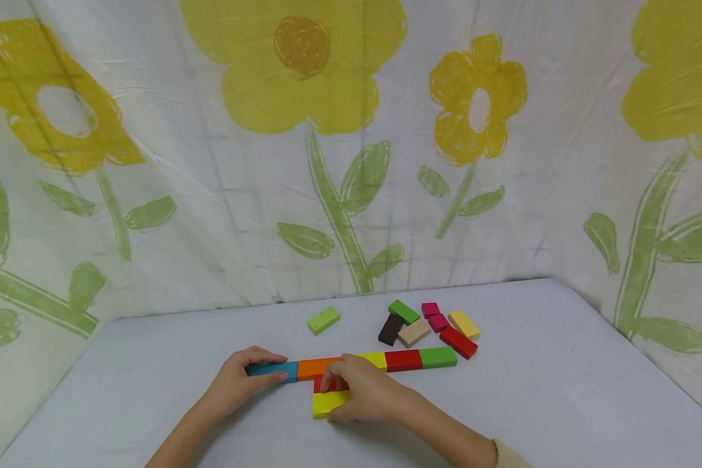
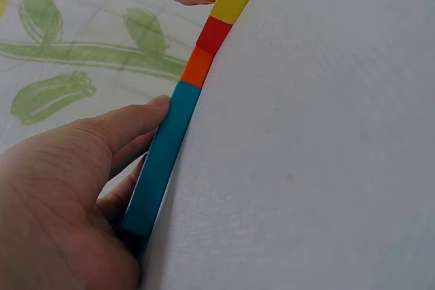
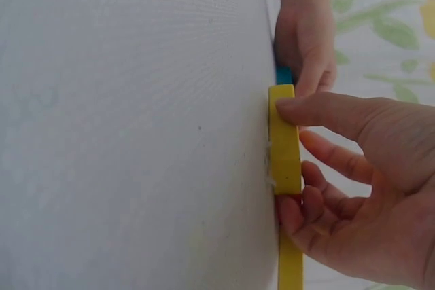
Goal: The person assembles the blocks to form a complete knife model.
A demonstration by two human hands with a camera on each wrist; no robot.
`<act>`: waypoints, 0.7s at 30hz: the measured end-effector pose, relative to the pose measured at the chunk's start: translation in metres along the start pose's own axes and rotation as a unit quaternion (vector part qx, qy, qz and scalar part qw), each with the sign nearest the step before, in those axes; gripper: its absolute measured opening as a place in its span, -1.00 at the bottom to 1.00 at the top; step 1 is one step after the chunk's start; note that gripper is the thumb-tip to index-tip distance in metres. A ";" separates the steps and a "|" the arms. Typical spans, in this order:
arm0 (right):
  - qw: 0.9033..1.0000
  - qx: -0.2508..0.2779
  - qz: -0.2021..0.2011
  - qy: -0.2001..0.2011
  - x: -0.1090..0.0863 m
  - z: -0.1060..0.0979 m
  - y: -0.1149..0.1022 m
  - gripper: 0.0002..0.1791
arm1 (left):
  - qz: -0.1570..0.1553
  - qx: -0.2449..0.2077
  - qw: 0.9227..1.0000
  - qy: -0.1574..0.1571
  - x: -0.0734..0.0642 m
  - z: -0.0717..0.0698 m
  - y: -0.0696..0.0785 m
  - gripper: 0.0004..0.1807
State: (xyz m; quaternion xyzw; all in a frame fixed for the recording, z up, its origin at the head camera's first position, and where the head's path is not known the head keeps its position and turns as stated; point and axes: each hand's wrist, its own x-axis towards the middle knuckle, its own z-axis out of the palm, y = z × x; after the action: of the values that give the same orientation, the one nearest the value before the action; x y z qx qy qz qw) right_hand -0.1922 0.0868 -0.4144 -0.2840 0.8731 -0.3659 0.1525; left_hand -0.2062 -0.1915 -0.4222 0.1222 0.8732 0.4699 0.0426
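While left hand [image 1: 234, 383] pinches blue block [image 1: 290, 370] left of orange block [image 1: 312, 370], likely steadying it, right hand [image 1: 367, 391], fingers curled, grips yellow block [image 1: 325, 404] in front.

Soft, diffuse light, dimmer wrist views

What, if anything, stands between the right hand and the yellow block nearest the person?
Nothing visible does: the right hand touches the yellow block directly. The red block lies just beyond it, not in between.
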 end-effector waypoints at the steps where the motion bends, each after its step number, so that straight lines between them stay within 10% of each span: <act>1: 1.000 -0.002 0.004 0.001 -0.005 -0.004 -0.011 -0.67 | 0.001 0.000 1.000 0.000 0.000 0.000 0.000 -0.69; 21: 1.000 0.018 0.005 -0.012 -0.010 -0.015 -0.018 -0.68 | -0.020 0.002 1.000 0.004 0.001 0.001 0.000 -0.71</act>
State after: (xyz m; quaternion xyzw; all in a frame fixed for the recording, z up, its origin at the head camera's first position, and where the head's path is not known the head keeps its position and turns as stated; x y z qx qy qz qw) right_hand -0.1844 0.0906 -0.3905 -0.2813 0.8660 -0.3770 0.1696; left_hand -0.2070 -0.1906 -0.4227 0.1031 0.8765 0.4678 0.0480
